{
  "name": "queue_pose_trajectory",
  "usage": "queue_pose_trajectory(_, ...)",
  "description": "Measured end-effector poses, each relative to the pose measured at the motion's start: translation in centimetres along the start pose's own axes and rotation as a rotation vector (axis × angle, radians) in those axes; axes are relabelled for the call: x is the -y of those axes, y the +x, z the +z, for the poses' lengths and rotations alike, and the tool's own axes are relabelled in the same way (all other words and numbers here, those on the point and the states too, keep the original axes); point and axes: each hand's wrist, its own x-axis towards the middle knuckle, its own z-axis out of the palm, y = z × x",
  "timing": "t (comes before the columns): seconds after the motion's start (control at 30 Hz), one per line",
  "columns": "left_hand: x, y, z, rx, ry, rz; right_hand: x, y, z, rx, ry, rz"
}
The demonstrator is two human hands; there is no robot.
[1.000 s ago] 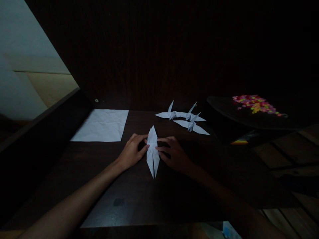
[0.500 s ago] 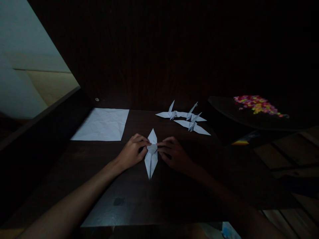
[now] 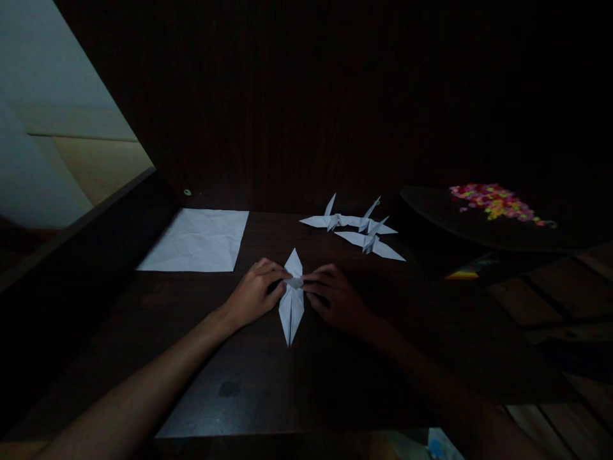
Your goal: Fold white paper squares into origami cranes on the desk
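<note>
A white folded paper (image 3: 292, 313), long and pointed at both ends, lies on the dark tabletop with one tip towards me and a slit down its near half. A small flap stands out at its middle. My left hand (image 3: 257, 289) has thumb and fingers closed on the left edge beside that flap. From the right, my right hand (image 3: 335, 297) meets the opposite edge, its fingertips on the flap; deep shadow covers most of this hand. Further back stand three white paper cranes (image 3: 370, 243), wings spread and close together.
A flat creased white sheet (image 3: 196, 241) lies at the back left, near a raised side board (image 3: 86, 223). Behind rises a dark wooden panel (image 3: 268, 115). At the right is a black item with a colourful flower pattern (image 3: 495, 201). The table's front edge (image 3: 287, 433) runs below.
The flap at the middle of the folded paper has tipped, showing as a narrower shape than before. Both hands stay almost where they were.
</note>
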Motion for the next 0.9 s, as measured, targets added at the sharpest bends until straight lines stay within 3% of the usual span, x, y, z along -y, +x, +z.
queue_pose_trajectory(0.4, 0.01, 0.01, 0.01, 0.016, 0.02, -0.013, -0.02, -0.1, 0.19, 0.022, -0.008, 0.017)
queue_pose_trajectory(0.63, -0.2, -0.06, 0.15, -0.073, -0.072, -0.188, 0.14, -0.09, -0.03, 0.048, 0.008, 0.063)
queue_pose_trajectory(0.9, -0.21, 0.01, -0.05, 0.007, -0.006, -0.05, 0.03, -0.15, 0.18, 0.034, -0.035, 0.062)
